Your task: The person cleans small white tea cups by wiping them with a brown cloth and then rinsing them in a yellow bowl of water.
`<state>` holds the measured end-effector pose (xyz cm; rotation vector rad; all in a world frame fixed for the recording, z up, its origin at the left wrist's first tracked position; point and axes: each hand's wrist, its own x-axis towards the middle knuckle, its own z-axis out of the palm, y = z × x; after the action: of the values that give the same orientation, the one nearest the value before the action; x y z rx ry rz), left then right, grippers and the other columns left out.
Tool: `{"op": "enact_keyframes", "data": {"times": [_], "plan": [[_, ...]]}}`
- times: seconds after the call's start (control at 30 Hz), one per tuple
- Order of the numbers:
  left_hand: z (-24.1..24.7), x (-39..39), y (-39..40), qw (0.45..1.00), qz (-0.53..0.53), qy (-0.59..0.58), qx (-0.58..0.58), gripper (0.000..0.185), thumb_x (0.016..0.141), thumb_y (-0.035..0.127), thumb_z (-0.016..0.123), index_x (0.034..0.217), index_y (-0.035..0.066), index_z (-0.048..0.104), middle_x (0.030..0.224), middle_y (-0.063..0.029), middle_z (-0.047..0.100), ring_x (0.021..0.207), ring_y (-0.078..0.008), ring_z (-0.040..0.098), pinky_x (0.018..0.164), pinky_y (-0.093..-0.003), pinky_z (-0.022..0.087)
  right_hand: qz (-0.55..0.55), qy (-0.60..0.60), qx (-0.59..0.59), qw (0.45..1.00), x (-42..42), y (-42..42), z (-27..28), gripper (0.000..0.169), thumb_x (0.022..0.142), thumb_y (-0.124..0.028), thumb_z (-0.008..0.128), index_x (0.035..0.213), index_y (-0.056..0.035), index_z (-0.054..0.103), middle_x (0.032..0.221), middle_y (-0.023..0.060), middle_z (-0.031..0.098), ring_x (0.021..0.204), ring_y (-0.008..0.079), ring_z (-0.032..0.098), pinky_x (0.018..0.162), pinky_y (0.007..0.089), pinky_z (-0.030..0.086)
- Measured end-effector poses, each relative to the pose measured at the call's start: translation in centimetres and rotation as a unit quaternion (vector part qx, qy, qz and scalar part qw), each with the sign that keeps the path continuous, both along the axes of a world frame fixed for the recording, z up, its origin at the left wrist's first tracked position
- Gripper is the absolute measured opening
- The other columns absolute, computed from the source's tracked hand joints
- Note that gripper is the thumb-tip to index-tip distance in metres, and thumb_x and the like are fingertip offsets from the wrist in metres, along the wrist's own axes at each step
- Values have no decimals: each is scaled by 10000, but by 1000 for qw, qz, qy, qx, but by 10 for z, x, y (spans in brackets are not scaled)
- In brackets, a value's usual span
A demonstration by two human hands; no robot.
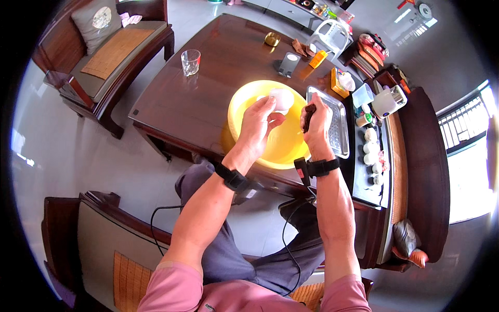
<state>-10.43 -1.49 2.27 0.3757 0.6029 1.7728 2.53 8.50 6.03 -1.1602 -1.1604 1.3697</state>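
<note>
My left hand (259,121) grips a small white cup (282,99) between thumb and fingers, above a yellow plastic basin (237,91). The basin stands near the edge of a dark wooden table (218,58). Closed in a fist, my right hand (319,119) squeezes a dark brown cloth-like wad (309,117) at the basin's right rim. Most of that wad is hidden by my fingers. Partly behind my right hand lies a stainless-steel tray (343,136) with a perforated bottom.
A clear drinking glass (190,63), a phone stand (289,64), a brass-coloured bowl (272,39) and a tissue box (340,82) stand on the table. Several white cups (371,148) line the side table at right. A black cable (286,241) hangs below my right wrist.
</note>
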Motion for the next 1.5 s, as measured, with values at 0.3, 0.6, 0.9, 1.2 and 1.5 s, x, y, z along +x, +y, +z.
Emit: {"op": "enact_keyframes", "data": {"times": [0.3,0.6,0.9,1.2,1.5], "plan": [[-3,2,0,1000,12,3,-7,303,1003,265,634,1229,64,631,1075,-62,712,793,-114,652,768,-274,542,-1,-15,-17,1000,1,-3,-21,368,980,-315,580,705,-82,503,563,33,516,391,136,445,372,289,328],[-5,5,0,1000,5,13,-4,300,1006,267,626,1222,59,635,1068,-60,712,776,-109,649,764,-270,540,32,-17,16,999,16,9,-32,323,970,-306,619,783,-46,575,661,51,574,508,158,538,464,304,424],[-6,8,2,999,0,35,-16,290,1008,253,622,1240,80,642,1072,-56,712,785,-110,651,790,-286,540,119,92,12,989,48,5,-8,163,1004,-77,544,1113,31,601,1029,136,685,927,255,695,869,388,583],[-8,29,3,991,-25,122,-49,313,997,259,641,1238,59,643,1109,-71,711,836,-119,655,810,-281,532,53,71,100,991,89,0,13,217,1007,-97,545,1149,29,650,1086,136,714,967,214,696,877,319,559],[-9,39,12,986,-62,147,-40,293,993,243,647,1213,49,652,1073,-63,712,824,-119,652,800,-277,539,3,129,114,985,169,5,20,207,996,-117,594,1130,-2,702,1047,89,739,932,166,693,853,272,526]]}}
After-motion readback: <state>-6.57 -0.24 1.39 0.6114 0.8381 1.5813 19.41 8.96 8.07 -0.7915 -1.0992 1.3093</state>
